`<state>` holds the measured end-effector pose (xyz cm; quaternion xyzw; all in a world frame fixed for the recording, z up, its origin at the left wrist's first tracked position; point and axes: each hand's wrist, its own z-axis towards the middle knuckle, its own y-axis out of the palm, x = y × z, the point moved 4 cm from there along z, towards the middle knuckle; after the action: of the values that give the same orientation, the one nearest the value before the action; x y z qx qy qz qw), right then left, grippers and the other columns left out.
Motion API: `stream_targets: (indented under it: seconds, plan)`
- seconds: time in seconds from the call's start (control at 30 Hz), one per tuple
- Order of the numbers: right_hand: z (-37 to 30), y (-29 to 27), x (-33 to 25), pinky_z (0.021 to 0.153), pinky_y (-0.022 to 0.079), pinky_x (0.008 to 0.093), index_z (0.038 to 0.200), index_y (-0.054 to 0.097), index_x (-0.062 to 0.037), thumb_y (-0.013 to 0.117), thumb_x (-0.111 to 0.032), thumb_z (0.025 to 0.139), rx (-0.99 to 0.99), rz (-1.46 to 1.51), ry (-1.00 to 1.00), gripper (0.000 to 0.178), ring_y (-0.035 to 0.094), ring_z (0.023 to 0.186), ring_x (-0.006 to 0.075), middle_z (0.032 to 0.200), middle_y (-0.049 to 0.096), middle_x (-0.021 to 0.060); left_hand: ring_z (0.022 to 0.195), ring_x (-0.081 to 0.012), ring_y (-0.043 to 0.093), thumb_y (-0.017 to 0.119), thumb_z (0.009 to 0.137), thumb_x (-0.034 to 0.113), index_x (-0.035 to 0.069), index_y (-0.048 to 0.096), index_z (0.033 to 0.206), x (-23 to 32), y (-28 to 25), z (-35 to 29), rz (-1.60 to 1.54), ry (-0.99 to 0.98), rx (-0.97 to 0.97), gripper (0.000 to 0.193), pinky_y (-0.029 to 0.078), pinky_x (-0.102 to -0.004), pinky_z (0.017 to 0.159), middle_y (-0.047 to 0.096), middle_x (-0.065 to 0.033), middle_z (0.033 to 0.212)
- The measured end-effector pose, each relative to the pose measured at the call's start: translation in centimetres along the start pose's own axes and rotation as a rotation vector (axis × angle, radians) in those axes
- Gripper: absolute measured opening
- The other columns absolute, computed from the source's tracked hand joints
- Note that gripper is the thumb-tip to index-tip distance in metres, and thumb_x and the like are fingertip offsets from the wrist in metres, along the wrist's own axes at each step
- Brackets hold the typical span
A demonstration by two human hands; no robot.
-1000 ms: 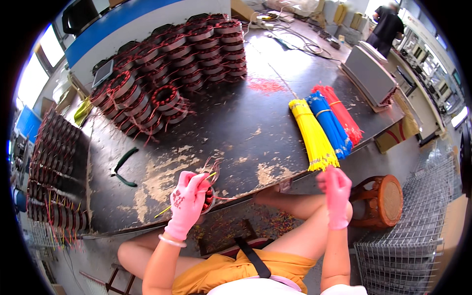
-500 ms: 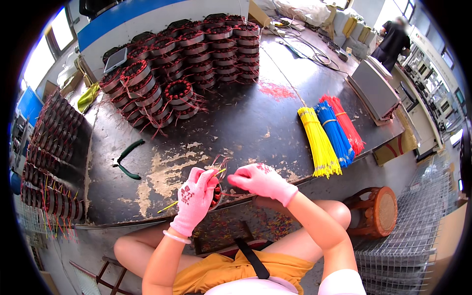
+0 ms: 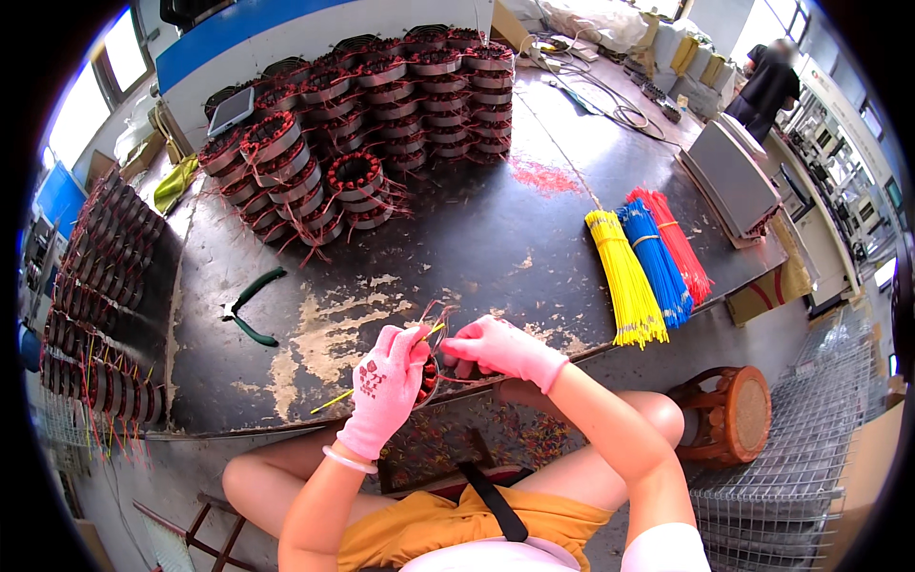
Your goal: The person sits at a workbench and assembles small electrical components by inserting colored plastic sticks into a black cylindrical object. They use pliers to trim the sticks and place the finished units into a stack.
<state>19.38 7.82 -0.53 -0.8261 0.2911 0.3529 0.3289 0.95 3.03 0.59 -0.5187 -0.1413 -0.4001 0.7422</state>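
Note:
Both my hands wear pink gloves at the near edge of the table. My left hand (image 3: 389, 386) is closed with a yellow wire (image 3: 331, 401) pinched in it, one end sticking out past the fingertips and the other trailing left. Behind its fingers sits a stator (image 3: 429, 379) with red windings, mostly hidden, and thin dark red lead wires (image 3: 439, 313) rise above it. Close beside those leads my right hand (image 3: 500, 351) has its fingers curled together; what they grip is too small to make out.
Stacked stators (image 3: 362, 105) fill the table's back left, and more stand at far left (image 3: 100, 286). Green-handled cutters (image 3: 253, 307) lie on the left. Bundles of yellow (image 3: 624, 276), blue (image 3: 656, 262) and red wires (image 3: 675, 243) lie right. A wooden stool (image 3: 734, 415) stands below; a person (image 3: 765, 91) is beyond.
My right hand's fingers have curled in more and now sit closer to the leads by my left hand. The left hand keeps its pinch on the yellow wire. The whole view has shifted slightly.

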Motion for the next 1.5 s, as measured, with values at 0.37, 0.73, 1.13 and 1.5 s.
stream_targets:
  seconds: [0.37,0.73,1.13,1.5]
  plan:
    - [2.1,2.0,1.8,0.061,0.045,0.0233,0.105,0.069,-0.0035,0.068,-0.023,0.098,0.132,0.618,-0.078,0.020,0.058,0.070,0.0083,0.086,0.070,0.0030,0.084,-0.0348,0.068,0.064,0.096,0.009,0.010,0.062,0.121,-0.1,0.2,-0.1,0.016,0.009,-0.027,0.025,0.054,-0.0429,0.067,0.062,-0.0112,0.105]
    - [-1.8,-0.4,3.6,0.060,0.043,0.0192,0.110,0.072,-0.0070,0.066,-0.024,0.101,0.555,0.646,-0.234,0.020,0.059,0.069,0.0040,0.089,0.072,0.0002,0.085,-0.0328,0.069,0.061,0.094,0.004,0.010,0.062,0.122,0.5,-0.1,-0.1,0.014,0.006,-0.047,0.028,0.054,-0.0407,0.070,0.061,-0.0103,0.104]
    - [0.0,2.6,1.9,0.072,0.053,0.0247,0.107,0.069,0.0011,0.066,-0.014,0.098,0.176,0.420,-0.306,0.018,0.062,0.082,0.0062,0.096,0.071,0.0022,0.082,-0.0336,0.069,0.066,0.096,0.013,0.011,0.062,0.116,-0.2,0.4,-0.1,0.026,0.012,0.012,0.020,0.054,-0.0423,0.066,0.062,-0.0100,0.103]
    - [-3.9,3.3,2.0,0.072,0.051,0.0263,0.103,0.069,-0.0005,0.068,-0.004,0.093,0.533,0.342,-0.558,0.010,0.062,0.085,0.0123,0.098,0.064,0.0061,0.081,-0.0317,0.069,0.070,0.092,0.012,0.010,0.068,0.107,0.5,0.0,0.2,0.017,0.031,-0.133,0.016,0.055,-0.0402,0.068,0.062,-0.0091,0.101]
